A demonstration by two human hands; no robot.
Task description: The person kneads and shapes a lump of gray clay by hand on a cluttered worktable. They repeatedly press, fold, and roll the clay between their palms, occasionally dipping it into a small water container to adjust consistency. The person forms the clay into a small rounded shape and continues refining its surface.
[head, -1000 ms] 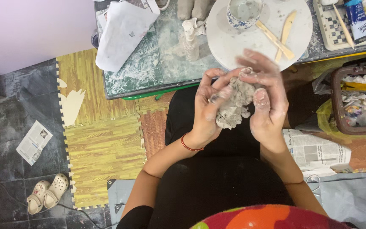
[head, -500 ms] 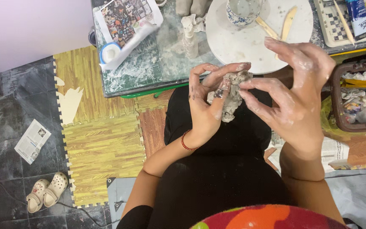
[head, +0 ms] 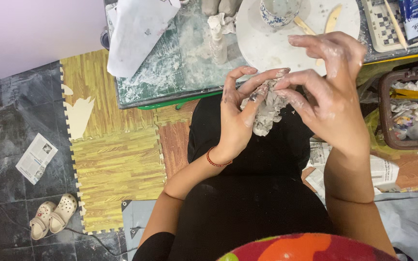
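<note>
Below the round white turntable disc [head: 267, 46], over the person's black-clad lap, a rough grey lump of wet clay [head: 267, 113] sits between both hands. The left hand [head: 238, 118], with a thin red cord bracelet [head: 217, 162] at its wrist, cups the lump from the left and underneath; its thumb and curled fingers [head: 253, 99] close against the clay's left face and top edge. The right hand [head: 332, 96], smeared with pale slip, comes from the right: thumb and forefinger pinch together on the lump's upper tip, while the other fingers spread apart and lift clear above it. On the disc stand a blue-patterned ceramic cup [head: 279, 12] and flat wooden modelling sticks [head: 332, 17]. Right of the disc stands a brown plastic basket [head: 385, 113] of scraps; far left of it, small white clogs [head: 52, 215] rest on the dark floor.
</note>
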